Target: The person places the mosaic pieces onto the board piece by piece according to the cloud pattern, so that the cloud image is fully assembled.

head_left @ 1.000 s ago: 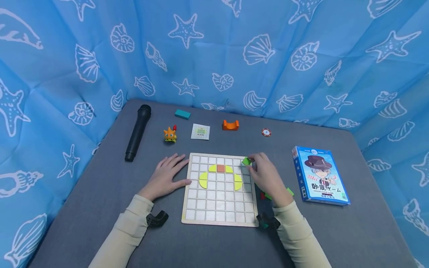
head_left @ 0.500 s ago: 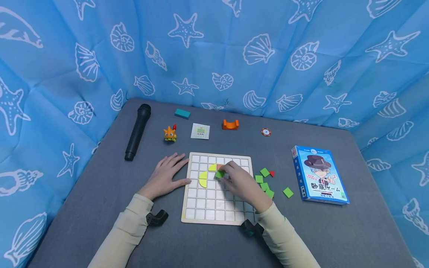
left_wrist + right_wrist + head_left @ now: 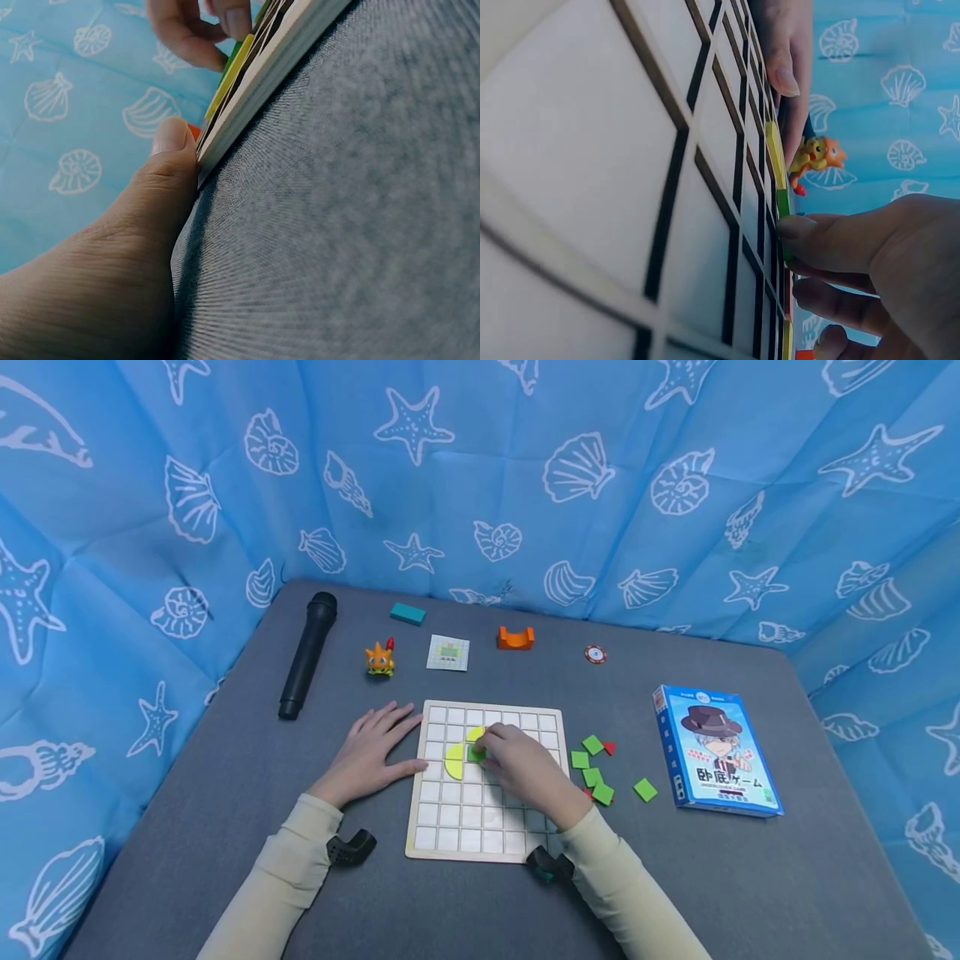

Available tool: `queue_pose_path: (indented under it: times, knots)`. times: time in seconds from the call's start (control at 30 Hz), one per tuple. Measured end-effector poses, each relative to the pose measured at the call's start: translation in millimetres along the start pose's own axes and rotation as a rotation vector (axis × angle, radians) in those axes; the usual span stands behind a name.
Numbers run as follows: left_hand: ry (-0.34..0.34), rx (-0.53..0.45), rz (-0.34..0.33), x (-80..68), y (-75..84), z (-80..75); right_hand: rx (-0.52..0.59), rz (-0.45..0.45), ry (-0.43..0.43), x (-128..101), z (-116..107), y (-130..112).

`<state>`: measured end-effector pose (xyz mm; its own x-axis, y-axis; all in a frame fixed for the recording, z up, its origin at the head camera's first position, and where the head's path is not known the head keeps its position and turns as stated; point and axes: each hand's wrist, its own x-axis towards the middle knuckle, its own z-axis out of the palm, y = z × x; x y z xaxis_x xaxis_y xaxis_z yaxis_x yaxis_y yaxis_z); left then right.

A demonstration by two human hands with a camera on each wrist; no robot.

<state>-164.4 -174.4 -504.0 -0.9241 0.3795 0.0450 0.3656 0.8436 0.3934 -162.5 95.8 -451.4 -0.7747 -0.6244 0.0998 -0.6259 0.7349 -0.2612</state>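
left thumb (image 3: pixel 171 142) against board edge (image 3: pixel 255 82), grey tabletop (image 3: pixel 352 225)

Grey table (image 3: pixel 750 877), grid board (image 3: pixel 480 839), microphone (image 3: pixel 307 656), blue game box (image 3: pixel 716 752), loose green tiles (image 3: pixel 600 777)

We see two hands: the left hand (image 3: pixel 369 753) and the right hand (image 3: pixel 522 766). We count one grid board (image 3: pixel 450 842), two yellow pieces (image 3: pixel 453 762) showing on it, and one green piece (image 3: pixel 476 753) at the fingers. Beside the board lie five loose green squares (image 3: pixel 644 790) and one red triangle (image 3: pixel 609 747). We also count one microphone (image 3: pixel 307 655), one blue box (image 3: pixel 714 750), one orange toy (image 3: pixel 379 659) and one chip (image 3: pixel 595 654).
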Motion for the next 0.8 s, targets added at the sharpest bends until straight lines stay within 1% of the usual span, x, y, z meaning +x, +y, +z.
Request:
queue_pose_path:
  times: [0.17, 0.5, 0.8]
  knots:
    - [0.001, -0.004, -0.001, -0.6, 0.5, -0.9, 0.002, -0.027, 0.009, 1.8, 0.7, -1.3]
    - [0.001, 0.005, 0.012, 0.6, -2.1, 0.9, -0.026, -0.016, 0.009, 4.1, 1.4, -0.8]
    - [0.009, -0.006, 0.021, -0.2, -2.8, 1.8, -0.01, -0.027, 0.011, 5.0, 2.1, -1.4]
